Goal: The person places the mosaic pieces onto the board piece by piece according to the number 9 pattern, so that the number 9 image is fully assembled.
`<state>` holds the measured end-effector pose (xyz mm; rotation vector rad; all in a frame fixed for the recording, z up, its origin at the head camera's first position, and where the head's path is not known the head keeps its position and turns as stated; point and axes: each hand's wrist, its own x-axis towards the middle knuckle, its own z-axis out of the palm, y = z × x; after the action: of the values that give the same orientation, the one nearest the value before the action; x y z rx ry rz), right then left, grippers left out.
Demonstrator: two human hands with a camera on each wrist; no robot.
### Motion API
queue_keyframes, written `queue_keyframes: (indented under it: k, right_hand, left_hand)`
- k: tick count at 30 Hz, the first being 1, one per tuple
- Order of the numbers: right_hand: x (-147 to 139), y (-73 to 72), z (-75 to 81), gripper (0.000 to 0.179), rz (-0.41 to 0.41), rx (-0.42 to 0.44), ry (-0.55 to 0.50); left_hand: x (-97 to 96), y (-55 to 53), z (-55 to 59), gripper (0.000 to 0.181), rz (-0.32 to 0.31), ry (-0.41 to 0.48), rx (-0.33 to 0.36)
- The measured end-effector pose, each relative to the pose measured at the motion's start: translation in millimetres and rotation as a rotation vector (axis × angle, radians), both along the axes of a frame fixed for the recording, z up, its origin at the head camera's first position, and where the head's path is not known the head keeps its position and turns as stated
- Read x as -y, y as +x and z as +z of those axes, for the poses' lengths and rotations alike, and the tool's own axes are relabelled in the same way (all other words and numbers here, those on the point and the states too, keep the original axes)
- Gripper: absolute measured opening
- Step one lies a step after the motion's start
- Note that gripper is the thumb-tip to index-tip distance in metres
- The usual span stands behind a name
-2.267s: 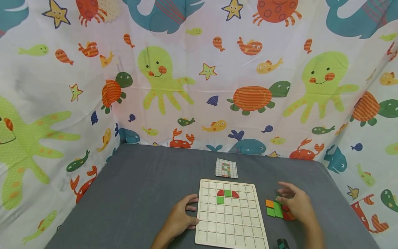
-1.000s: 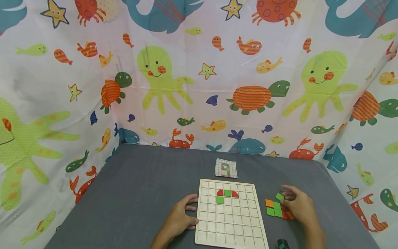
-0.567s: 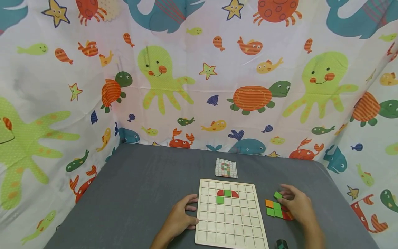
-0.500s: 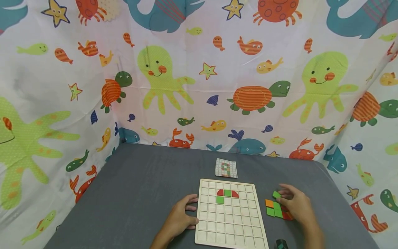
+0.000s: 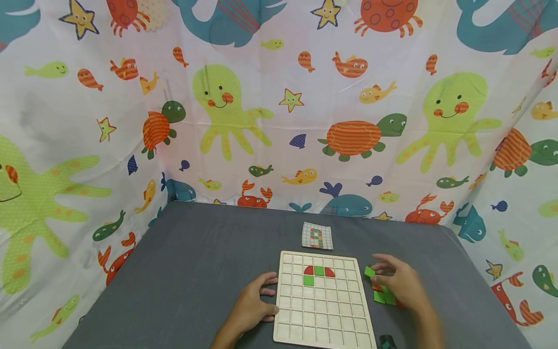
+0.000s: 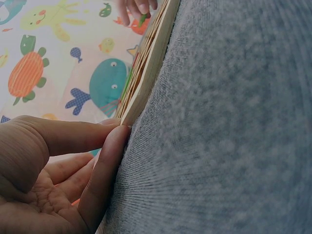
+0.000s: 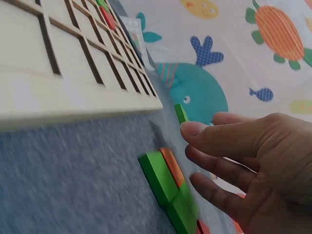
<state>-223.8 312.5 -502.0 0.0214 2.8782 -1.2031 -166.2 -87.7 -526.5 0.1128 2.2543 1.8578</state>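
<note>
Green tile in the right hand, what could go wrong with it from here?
The right hand has the green tile near one end, at its fingertips, so it might slip.
The loose green tiles lie close below that hand, whose fingers could nudge them.
The left hand pinches the edge of the wooden grid board; a tug could shift the board just as the tile arrives.

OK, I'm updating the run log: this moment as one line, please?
left hand: pinches board edge | right hand: holds green tile off board | board: four tiles placed
</note>
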Motion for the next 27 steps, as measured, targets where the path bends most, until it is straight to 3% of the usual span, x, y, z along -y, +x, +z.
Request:
queue_keyframes:
  k: [14,27]
  right_hand:
    - [38.0,-0.3,4.1,0.060,0.103,0.010,-0.096]
    - [59.5,-1.1,4.0,0.055,0.180,-0.010,-0.111]
  left_hand:
    - [-0.9,-1.6,-0.5,0.085,0.004,-0.002,0.013]
    - [-1.0,-0.1,-0.5,0.084,0.005,-0.020,-0.011]
